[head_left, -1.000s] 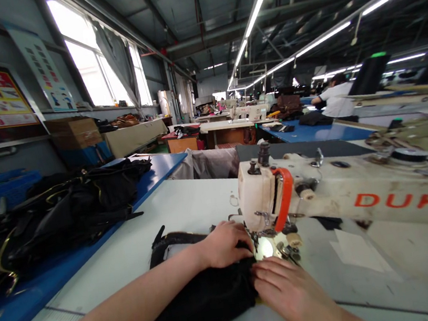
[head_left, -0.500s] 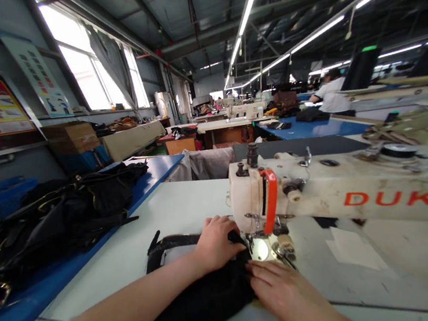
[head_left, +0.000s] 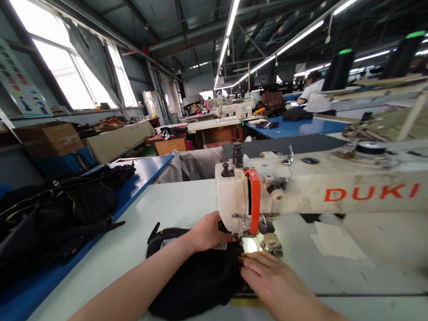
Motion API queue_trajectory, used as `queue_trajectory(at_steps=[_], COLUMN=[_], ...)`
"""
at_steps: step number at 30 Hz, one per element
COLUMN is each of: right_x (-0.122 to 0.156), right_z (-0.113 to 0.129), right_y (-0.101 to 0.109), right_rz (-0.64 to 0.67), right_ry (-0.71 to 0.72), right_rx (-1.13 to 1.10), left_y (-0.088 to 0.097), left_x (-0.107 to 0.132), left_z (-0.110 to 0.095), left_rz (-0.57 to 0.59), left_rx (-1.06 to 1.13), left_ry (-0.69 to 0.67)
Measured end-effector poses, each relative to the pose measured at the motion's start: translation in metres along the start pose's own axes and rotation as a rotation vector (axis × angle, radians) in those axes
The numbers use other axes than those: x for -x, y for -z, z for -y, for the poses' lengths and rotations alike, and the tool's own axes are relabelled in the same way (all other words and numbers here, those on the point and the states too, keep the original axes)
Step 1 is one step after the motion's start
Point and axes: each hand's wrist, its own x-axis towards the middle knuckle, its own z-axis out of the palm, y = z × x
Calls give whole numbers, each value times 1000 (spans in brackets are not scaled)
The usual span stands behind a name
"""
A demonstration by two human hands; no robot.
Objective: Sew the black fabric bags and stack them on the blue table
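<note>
A black zippered cloth piece (head_left: 194, 285) lies on the pale sewing table, its right edge at the presser foot of the white sewing machine (head_left: 304, 182). A zipper and a grey patch show along its far side. My left hand (head_left: 207, 231) grips the far right part of the cloth beside the needle; its fingertips are partly hidden by the machine head. With fingers together, my right hand (head_left: 272, 277) holds the cloth's near right edge, just in front of the lit needle plate (head_left: 250, 244).
Black bags with gold zippers (head_left: 58, 214) are heaped on a blue table (head_left: 151, 170) at left. White paper pieces (head_left: 337, 241) lie under the machine arm. Black thread cones (head_left: 339, 69) stand at right. A person in a white top (head_left: 314, 97) is farther back.
The view has swung slightly right. The cloth has turned and shifted at the needle, and my left hand has slid in behind the machine head. My right hand stays on the near edge.
</note>
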Motion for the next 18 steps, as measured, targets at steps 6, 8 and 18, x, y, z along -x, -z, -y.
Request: queue_trajectory(at_steps=[6,8,18], right_x=[3,2,6], right_z=[2,1,3], right_y=[-2,-1,-4], right_rz=[-40,-51,-57], right_ry=[1,-11,-3], right_rx=[28,25,1], left_y=[-4,-7,0], left_x=[-1,-5,-3], left_z=[6,8,9], left_rz=[-16,-15,28], left_rx=[10,17,30], left_ry=[-26,-27,-22])
